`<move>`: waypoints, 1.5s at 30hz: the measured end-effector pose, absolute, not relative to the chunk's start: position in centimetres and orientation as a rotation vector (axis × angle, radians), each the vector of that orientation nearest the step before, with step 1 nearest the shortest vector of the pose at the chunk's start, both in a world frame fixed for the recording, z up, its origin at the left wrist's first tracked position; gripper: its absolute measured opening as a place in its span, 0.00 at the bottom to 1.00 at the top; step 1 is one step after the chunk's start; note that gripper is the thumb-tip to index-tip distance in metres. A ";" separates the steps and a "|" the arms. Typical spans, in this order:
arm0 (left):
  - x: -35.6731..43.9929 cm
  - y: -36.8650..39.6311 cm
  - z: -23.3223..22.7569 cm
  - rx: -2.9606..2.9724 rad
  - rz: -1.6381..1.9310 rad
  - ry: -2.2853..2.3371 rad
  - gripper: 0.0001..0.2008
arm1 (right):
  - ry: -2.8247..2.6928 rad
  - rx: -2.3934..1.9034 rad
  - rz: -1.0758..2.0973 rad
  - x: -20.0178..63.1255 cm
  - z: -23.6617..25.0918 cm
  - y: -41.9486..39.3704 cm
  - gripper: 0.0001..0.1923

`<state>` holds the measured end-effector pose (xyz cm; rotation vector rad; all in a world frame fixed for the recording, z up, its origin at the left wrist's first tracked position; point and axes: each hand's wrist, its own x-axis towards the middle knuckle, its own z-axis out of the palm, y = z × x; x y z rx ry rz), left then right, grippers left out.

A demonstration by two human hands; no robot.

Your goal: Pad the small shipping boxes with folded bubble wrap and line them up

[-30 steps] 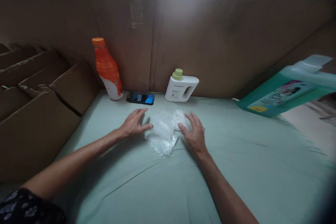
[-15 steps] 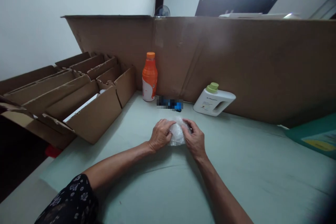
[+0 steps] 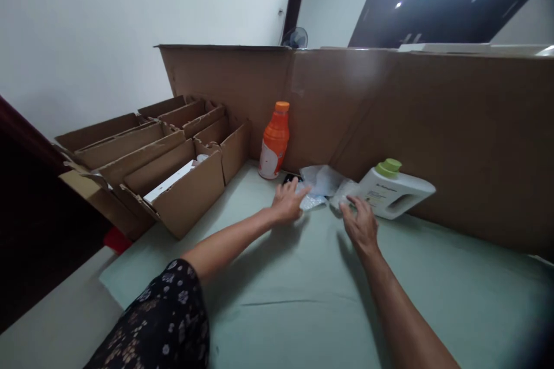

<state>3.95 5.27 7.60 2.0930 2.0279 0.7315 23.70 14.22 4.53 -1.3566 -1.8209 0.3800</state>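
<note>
Clear bubble wrap lies loosely spread on the green-covered table, close to the cardboard wall. My left hand is at its left end, fingers spread and thumb pointing over the plastic. Part of a small dark item shows just beyond those fingers; what it is I cannot make out. At the wrap's right end is my right hand, fingers apart and fingertips at the edge of the plastic; whether they touch it is unclear. Behind the right hand, a white bottle with a green cap leans against the cardboard.
An orange and white bottle stands by the cardboard wall, which runs along the back. On the left sits a divided cardboard box with a white box in one compartment. Something red shows below it.
The bubble wrap, bunched between both hands before, now lies spread farther back. Both hands have let go, moved apart and reached forward. The view has turned left.
</note>
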 end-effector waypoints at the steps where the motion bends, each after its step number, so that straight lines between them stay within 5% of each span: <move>1: 3.8 2.8 6.7 2.132 0.717 1.980 0.38 | -1.831 -1.352 0.385 24.2 3.7 13.2 0.26; 5: 1.9 -10.1 2.7 2.244 1.000 1.785 0.28 | -1.894 -1.254 0.474 25.0 0.7 7.9 0.21; 9: -2.4 -20.7 0.8 1.655 1.457 2.265 0.13 | -2.043 -1.053 0.827 20.1 1.1 3.0 0.19; 16: -6.5 -22.0 2.1 0.876 1.685 2.586 0.23 | -2.368 -0.598 1.170 0.9 4.8 -2.7 0.30; 21: -7.0 -22.8 0.4 0.912 1.671 2.502 0.19 | -2.449 -0.527 1.160 -1.1 4.9 -4.0 0.28; 25: -7.5 -24.5 -1.3 1.053 1.581 2.406 0.16 | -2.471 -0.598 1.034 1.6 8.0 -1.5 0.15; 28: -7.0 -24.4 -1.5 1.351 1.416 2.320 0.14 | -2.472 -0.633 0.833 0.0 13.7 1.1 0.15; 33: -5.6 -23.3 -0.4 1.597 1.207 2.251 0.12 | -2.914 -0.698 -0.116 -8.7 22.2 3.1 0.15; 45: -7.1 -23.2 -0.2 1.830 1.284 2.089 0.13 | -3.132 -0.675 -0.330 -13.9 23.3 3.0 0.16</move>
